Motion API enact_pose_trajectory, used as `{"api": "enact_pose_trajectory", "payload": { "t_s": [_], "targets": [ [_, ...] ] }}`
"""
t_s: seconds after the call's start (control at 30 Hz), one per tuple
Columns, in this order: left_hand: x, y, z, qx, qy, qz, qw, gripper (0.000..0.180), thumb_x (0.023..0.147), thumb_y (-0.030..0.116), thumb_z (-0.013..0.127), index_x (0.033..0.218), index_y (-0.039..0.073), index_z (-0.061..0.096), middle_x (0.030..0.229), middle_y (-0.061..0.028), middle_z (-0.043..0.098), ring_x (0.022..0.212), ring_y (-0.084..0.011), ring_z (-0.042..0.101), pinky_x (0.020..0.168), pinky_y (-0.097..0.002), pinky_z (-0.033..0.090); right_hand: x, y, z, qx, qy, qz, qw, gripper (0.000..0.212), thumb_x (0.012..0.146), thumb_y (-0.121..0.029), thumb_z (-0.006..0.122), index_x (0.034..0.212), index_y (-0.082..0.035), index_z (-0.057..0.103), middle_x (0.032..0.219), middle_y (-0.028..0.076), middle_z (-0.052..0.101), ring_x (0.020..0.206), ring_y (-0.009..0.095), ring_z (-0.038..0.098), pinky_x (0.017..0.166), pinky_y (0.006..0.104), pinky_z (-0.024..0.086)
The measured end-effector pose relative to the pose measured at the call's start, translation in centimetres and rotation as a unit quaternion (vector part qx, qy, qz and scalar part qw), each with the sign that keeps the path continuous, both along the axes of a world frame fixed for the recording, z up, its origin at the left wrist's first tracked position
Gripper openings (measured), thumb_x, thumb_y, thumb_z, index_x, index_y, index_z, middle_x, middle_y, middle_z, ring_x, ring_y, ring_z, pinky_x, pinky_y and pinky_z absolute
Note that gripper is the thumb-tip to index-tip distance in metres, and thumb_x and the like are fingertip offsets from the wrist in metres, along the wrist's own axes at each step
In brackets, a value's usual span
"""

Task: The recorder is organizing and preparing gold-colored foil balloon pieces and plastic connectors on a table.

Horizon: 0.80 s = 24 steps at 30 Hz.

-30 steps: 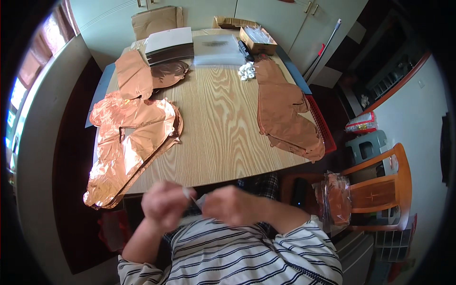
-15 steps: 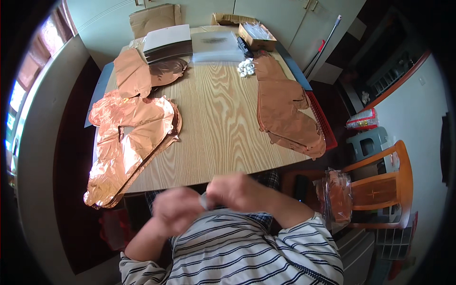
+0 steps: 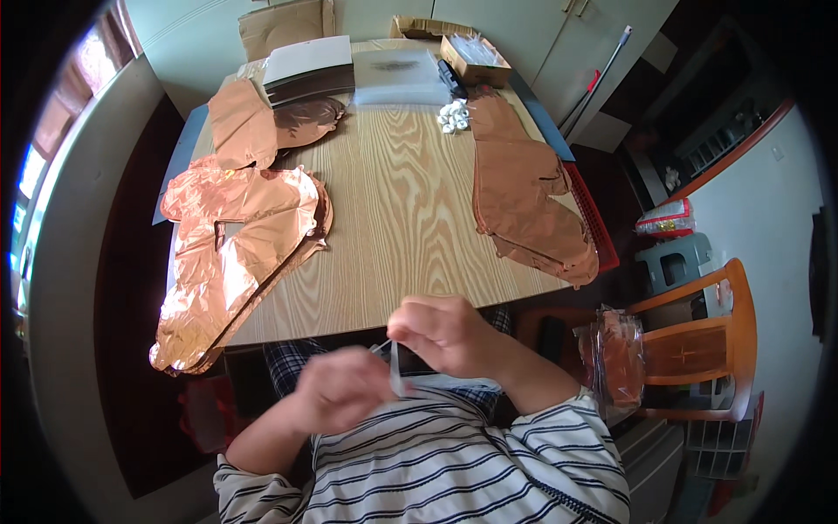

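Observation:
A thin white ribbon [image 3: 395,370] stretches between my hands, just off the table's near edge and above my lap. My right hand [image 3: 447,335] pinches its upper end, thumb and fingertips pressed together. At the lower end the ribbon meets the fingers of my left hand [image 3: 347,389], which are closed on it and somewhat blurred. Both hands are nearest to the bare front part of the wooden table [image 3: 393,262]. A heap of small white rolls [image 3: 453,116] lies farther off, right of the table's middle.
Copper foil balloons, flat, lie in stacks at left [image 3: 236,253] and right [image 3: 528,192]. At the back stand a pile of white-topped sheets [image 3: 308,65], clear plastic bags [image 3: 397,79], a black tool [image 3: 451,80] and a cardboard box [image 3: 478,65]. A wooden chair [image 3: 690,345] holds bagged foil.
My right hand has risen slightly and the gap between my hands has widened, so the white ribbon shows stretched between them. My left hand has shifted a little right and down.

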<state>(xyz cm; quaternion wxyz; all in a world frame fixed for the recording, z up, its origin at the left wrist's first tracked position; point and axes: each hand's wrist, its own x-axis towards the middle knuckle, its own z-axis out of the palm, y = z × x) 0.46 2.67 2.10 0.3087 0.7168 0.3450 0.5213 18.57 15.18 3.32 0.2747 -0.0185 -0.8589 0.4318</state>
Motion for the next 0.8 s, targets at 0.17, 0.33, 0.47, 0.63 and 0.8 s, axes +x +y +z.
{"api": "enact_pose_trajectory", "payload": {
  "t_s": [0.17,0.33,0.47,0.63,0.8],
  "targets": [
    [-0.9,0.3,-0.6,-0.068,0.036,0.104,0.992,0.018,0.081,-0.006,0.068,0.097,0.001,0.071,0.081,-0.0102,0.064,0.068,-0.0204,0.062,0.064,-0.0299,0.052,0.0,-0.9,0.0,-0.086,0.013,0.062,0.994,0.001,0.088,-0.003,0.060,0.087,-0.003,0.060,0.072,0.011,0.056,0.064,0.027,0.060,0.058,0.0341,0.048],
    [-1.7,0.4,-0.1,-0.041,0.016,0.185,0.982,0.020,0.082,-0.007,0.068,0.100,0.002,0.072,0.087,-0.0107,0.063,0.078,-0.0211,0.063,0.067,-0.0306,0.052,-1.2,-0.7,-1.8,-0.041,-0.053,0.026,0.997,0.008,0.092,-0.008,0.062,0.086,-0.003,0.061,0.073,0.011,0.057,0.067,0.026,0.061,0.061,0.0351,0.048],
    [-1.7,0.1,-2.5,-0.083,0.088,0.021,0.992,0.023,0.081,-0.008,0.066,0.102,0.000,0.071,0.085,-0.0095,0.063,0.074,-0.0199,0.063,0.066,-0.0288,0.051,-1.3,-0.4,-0.2,-0.105,0.016,0.042,0.994,0.009,0.092,-0.009,0.061,0.087,-0.003,0.060,0.074,0.013,0.056,0.067,0.027,0.060,0.060,0.0332,0.047],
    [-3.0,0.7,-1.1,-0.050,0.090,0.218,0.970,0.022,0.078,-0.007,0.069,0.098,0.002,0.071,0.089,-0.0115,0.064,0.078,-0.0231,0.064,0.069,-0.0311,0.052,-1.8,-0.8,-1.9,-0.002,-0.054,0.089,0.995,0.005,0.090,-0.007,0.062,0.089,-0.002,0.062,0.074,0.011,0.059,0.066,0.028,0.061,0.062,0.0370,0.048],
    [-0.6,0.2,-1.4,-0.030,0.023,0.080,0.996,0.013,0.080,-0.005,0.068,0.092,0.001,0.071,0.082,-0.0115,0.063,0.068,-0.0192,0.061,0.062,-0.0312,0.050,-1.8,1.1,-0.8,-0.033,-0.045,-0.057,0.997,0.009,0.091,-0.013,0.063,0.090,-0.005,0.060,0.077,0.011,0.059,0.072,0.031,0.062,0.064,0.0373,0.050]
  ]
}}
